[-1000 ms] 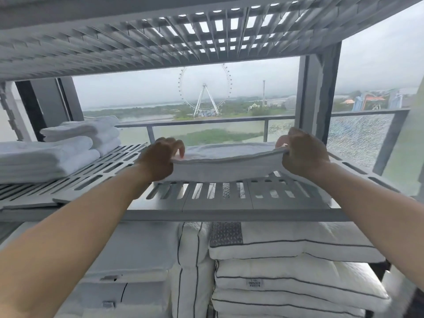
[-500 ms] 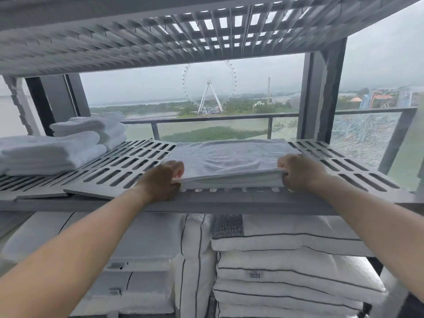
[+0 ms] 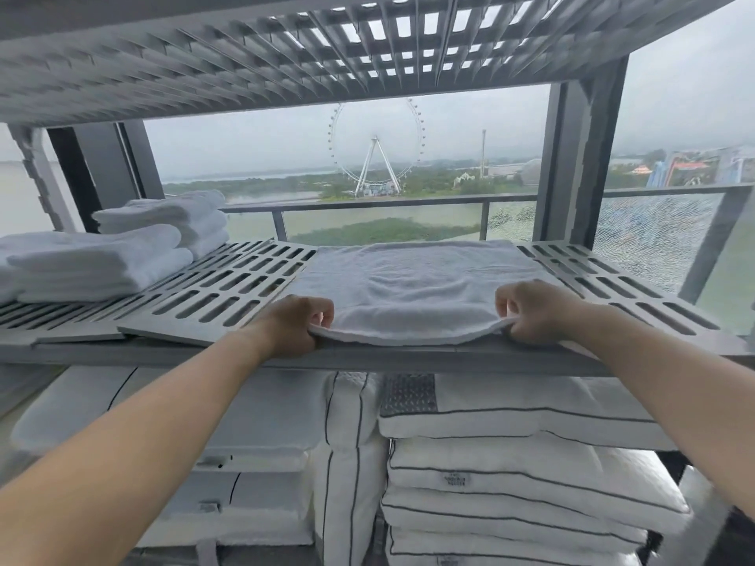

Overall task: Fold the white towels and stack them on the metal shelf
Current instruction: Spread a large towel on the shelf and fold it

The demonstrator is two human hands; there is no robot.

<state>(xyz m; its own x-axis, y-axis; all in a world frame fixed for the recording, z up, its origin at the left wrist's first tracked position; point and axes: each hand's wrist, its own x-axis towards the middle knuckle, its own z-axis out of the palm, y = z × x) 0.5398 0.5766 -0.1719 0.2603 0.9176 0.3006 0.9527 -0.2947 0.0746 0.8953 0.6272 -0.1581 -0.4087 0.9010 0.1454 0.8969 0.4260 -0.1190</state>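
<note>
A white towel [image 3: 408, 285] lies flat on the slotted grey metal shelf [image 3: 228, 285], in the middle. My left hand [image 3: 292, 324] pinches the towel's near left corner and my right hand [image 3: 531, 310] pinches its near right corner. Between the hands the near edge of the top layer is lifted a little off the layer below. Two stacks of folded white towels [image 3: 102, 259] rest on the shelf's left end, one behind the other.
Another slotted shelf [image 3: 286, 55] hangs close overhead. Below the working shelf, white pillows with dark piping [image 3: 510, 480] are piled high. A shelf upright [image 3: 580, 165] stands at the back right, with a window and balcony railing behind.
The towel went from held above the shelf to lying flat on it. My hands slid back to the near edge and now pinch the top layer's corners.
</note>
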